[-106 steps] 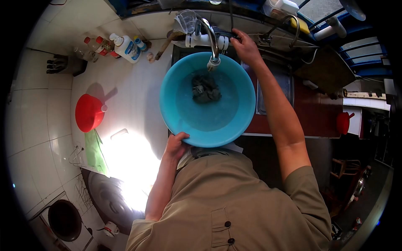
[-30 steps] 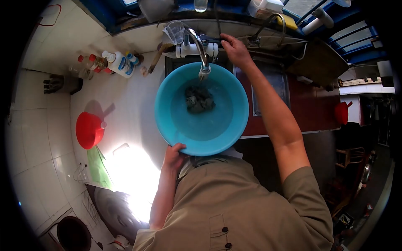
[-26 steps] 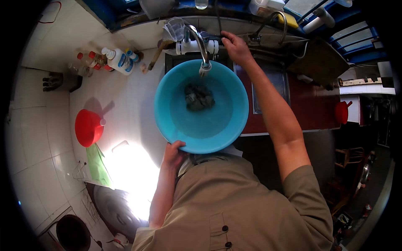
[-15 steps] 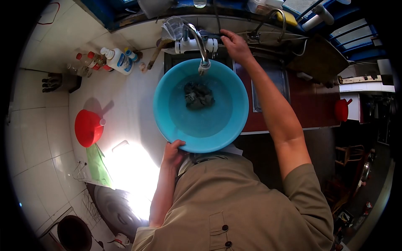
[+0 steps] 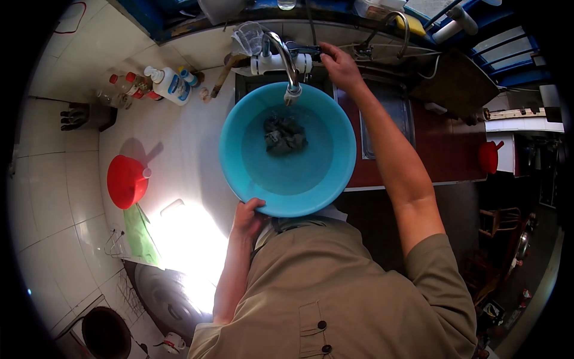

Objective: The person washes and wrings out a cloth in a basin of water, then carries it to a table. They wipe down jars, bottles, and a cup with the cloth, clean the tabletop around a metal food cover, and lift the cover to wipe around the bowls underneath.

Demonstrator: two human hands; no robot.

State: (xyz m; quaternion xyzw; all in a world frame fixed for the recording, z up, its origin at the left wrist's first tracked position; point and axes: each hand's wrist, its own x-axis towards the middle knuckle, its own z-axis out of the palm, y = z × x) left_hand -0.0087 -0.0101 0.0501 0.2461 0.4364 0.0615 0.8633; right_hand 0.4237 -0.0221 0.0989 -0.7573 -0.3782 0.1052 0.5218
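A light-blue basin (image 5: 236,164) rests at the sink, below the chrome faucet (image 5: 291,69). Water covers its bottom, and a dark grey-green bundle of cloth (image 5: 284,136) lies in it. My left hand (image 5: 247,219) grips the basin's near rim, thumb over the edge and fingers hidden underneath. Up at the back, my right hand (image 5: 341,64) has its fingertips closed on the end of the dark faucet lever (image 5: 305,48), right of the white faucet body (image 5: 263,64). Whether water is running from the spout I cannot make out.
On the left counter are a red dipper (image 5: 125,182), a green cloth (image 5: 140,236), a white pump bottle (image 5: 170,87) and several other bottles. A knife block (image 5: 89,116) stands by the wall. Right of the basin are a metal sink (image 5: 399,119) and a second faucet (image 5: 403,30).
My right hand has shifted slightly to the right at the lever. The left hand keeps its hold on the rim, and the cloth stays in place in the water.
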